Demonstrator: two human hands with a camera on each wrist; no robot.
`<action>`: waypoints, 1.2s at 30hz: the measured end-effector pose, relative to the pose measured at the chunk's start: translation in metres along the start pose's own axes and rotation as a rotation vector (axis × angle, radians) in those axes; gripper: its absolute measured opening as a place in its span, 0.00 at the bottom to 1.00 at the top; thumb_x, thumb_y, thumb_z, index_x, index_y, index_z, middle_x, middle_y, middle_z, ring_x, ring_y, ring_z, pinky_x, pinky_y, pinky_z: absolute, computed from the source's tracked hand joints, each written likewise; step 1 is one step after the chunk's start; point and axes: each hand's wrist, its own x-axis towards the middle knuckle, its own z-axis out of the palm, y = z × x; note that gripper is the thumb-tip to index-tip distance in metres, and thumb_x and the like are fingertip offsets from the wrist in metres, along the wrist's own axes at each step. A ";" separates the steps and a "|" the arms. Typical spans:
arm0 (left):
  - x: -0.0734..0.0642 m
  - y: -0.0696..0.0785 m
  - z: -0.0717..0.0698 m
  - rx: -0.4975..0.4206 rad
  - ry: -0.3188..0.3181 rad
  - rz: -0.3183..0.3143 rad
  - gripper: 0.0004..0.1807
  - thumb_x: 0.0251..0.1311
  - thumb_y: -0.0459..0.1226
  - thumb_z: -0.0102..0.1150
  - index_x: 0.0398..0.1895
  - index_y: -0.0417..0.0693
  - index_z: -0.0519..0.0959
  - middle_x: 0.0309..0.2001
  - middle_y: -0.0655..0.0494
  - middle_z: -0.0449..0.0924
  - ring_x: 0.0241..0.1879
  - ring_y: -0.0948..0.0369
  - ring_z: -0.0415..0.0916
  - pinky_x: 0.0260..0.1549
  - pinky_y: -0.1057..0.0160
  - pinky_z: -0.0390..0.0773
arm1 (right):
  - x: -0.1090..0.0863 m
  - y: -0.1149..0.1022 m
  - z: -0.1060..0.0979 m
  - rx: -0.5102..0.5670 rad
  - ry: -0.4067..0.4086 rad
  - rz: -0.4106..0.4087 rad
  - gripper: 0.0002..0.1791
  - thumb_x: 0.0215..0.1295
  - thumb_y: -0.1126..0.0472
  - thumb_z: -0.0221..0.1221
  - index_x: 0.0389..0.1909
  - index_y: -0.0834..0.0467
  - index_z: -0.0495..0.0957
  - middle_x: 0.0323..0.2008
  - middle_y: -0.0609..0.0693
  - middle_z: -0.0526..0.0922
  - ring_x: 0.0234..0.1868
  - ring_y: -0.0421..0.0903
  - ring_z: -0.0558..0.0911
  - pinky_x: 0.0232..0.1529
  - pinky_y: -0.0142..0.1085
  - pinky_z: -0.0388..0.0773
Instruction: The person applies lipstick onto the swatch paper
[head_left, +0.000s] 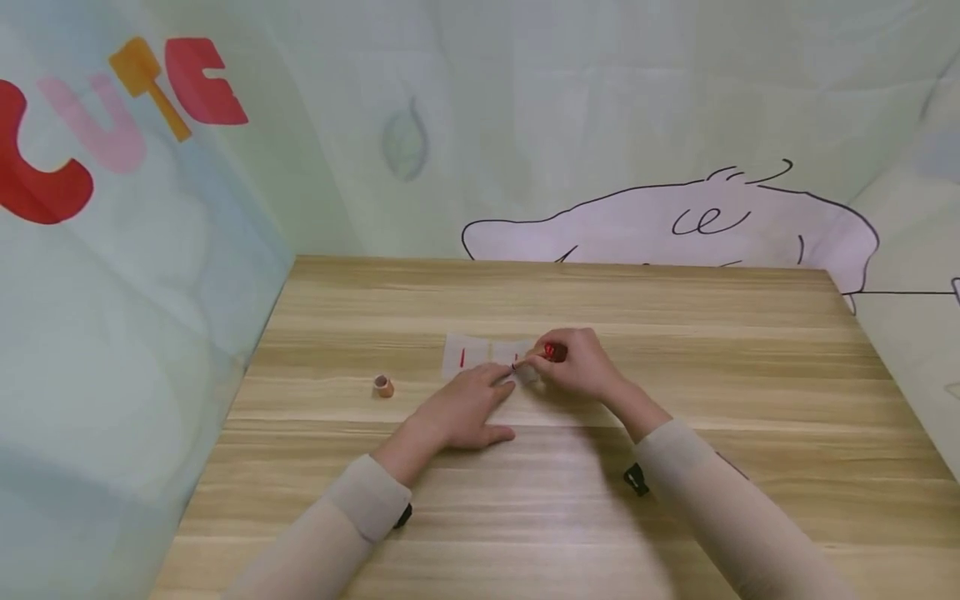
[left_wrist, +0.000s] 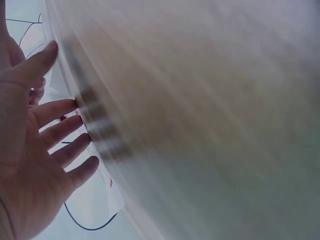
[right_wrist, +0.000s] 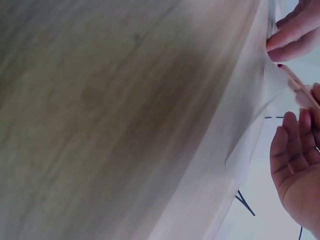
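Note:
A small white sheet of paper [head_left: 453,346] lies on the table, with a red stroke [head_left: 462,358] on its left part and a shorter red mark towards its right. The left hand [head_left: 468,406] rests on the paper's near edge, fingers outstretched and thumb apart; its spread fingers also show in the left wrist view. Thumb and fingers of the right hand [head_left: 581,362] pinch a slim lipstick [right_wrist: 295,78] with a dark red tip and a shiny red end [head_left: 555,352]. It slants down to the left, its tip at the paper beside the left fingertips.
A short rose-gold cap [head_left: 384,387], hollow end up, stands on the wooden table [head_left: 360,300] left of the paper. Small black devices [head_left: 636,480] show by both sleeves. Printed cloth [head_left: 525,125] hangs behind the table and on its left.

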 end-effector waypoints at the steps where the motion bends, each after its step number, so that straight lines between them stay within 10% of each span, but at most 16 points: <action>1: 0.001 0.000 0.000 0.008 0.013 0.010 0.43 0.64 0.61 0.60 0.71 0.39 0.70 0.74 0.41 0.61 0.74 0.47 0.59 0.73 0.52 0.58 | -0.001 0.001 -0.001 0.028 0.026 0.010 0.05 0.63 0.59 0.70 0.32 0.57 0.87 0.27 0.44 0.84 0.27 0.39 0.79 0.31 0.31 0.78; 14: 0.017 0.011 -0.006 0.015 0.195 0.157 0.42 0.62 0.63 0.61 0.67 0.40 0.74 0.69 0.42 0.69 0.70 0.48 0.65 0.70 0.50 0.64 | -0.014 0.012 -0.022 0.111 0.210 -0.004 0.06 0.61 0.61 0.72 0.34 0.60 0.86 0.28 0.49 0.84 0.27 0.42 0.78 0.27 0.28 0.74; 36: 0.051 0.034 0.000 0.084 0.068 0.128 0.43 0.64 0.62 0.60 0.70 0.39 0.71 0.74 0.43 0.63 0.73 0.49 0.60 0.73 0.54 0.59 | -0.027 0.029 -0.032 0.028 0.281 0.033 0.08 0.62 0.61 0.71 0.36 0.63 0.86 0.30 0.53 0.85 0.28 0.44 0.82 0.29 0.30 0.79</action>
